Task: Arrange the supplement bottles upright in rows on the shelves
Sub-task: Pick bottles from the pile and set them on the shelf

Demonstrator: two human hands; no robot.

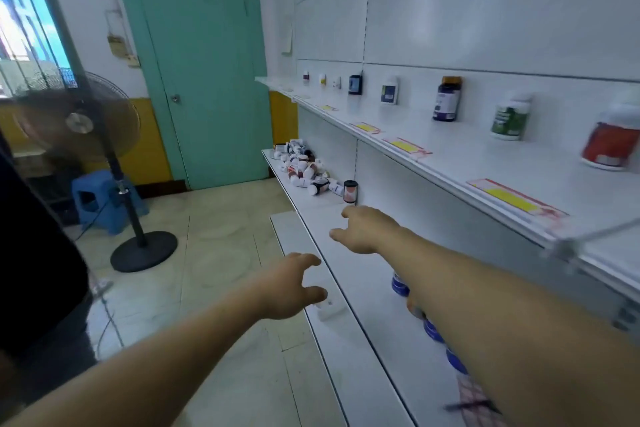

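Observation:
A heap of small supplement bottles (303,168) lies tumbled on the far end of the middle shelf (349,274). One dark bottle (349,191) stands upright at the heap's near edge. My right hand (363,230) reaches over the middle shelf just short of that upright bottle, fingers spread, holding nothing. My left hand (294,286) hovers at the shelf's front edge, fingers loosely curved and empty. Several blue-capped bottles (400,282) stand under my right forearm, partly hidden. Single bottles (446,99) stand spaced along the top shelf (460,156).
Yellow price tags (405,146) line the top shelf's front edge. A standing fan (104,135) and a blue stool (104,199) are on the tiled floor to the left, by a green door (204,62). A lower shelf (298,253) juts out below.

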